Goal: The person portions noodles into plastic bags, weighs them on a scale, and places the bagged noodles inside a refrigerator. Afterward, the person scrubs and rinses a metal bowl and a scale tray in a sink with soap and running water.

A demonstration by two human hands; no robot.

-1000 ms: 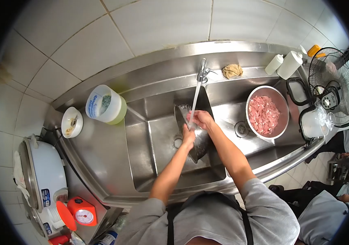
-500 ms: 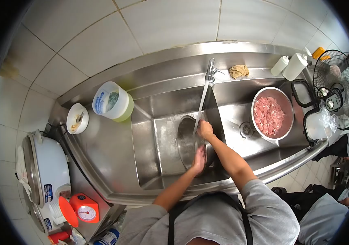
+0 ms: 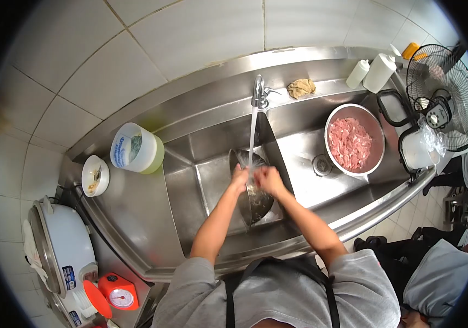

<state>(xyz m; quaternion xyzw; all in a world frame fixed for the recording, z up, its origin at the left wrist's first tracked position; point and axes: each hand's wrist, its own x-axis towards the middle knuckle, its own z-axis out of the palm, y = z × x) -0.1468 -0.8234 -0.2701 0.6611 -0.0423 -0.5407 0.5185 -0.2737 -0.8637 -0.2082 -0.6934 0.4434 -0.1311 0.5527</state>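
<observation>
A dark, round metal bowl [image 3: 260, 203] stands tilted on its side in the left basin [image 3: 205, 188], its rim towards the left. My left hand [image 3: 239, 178] is closed at the bowl's rim. To the right of it, my right hand [image 3: 268, 180] is curled like a fist against the bowl, slightly blurred; whatever its fingers hold is hidden. Water runs from the faucet [image 3: 258, 92] in a straight stream that falls between both hands onto the bowl.
In the right basin sits a steel bowl [image 3: 376, 155] of raw sliced meat [image 3: 350, 143], beside a drain [image 3: 322, 165]. A tub [image 3: 149, 156] and white bowl [image 3: 96, 176] stand left. A cloth [image 3: 301, 88], bottles [image 3: 379, 74] and fan [image 3: 447, 98] line the right. Another person [image 3: 436, 273] is behind.
My left hand has risen from the bowl's lower part to its upper rim. My right hand has curled and dropped slightly. The bowl has turned, and the camera view has shifted.
</observation>
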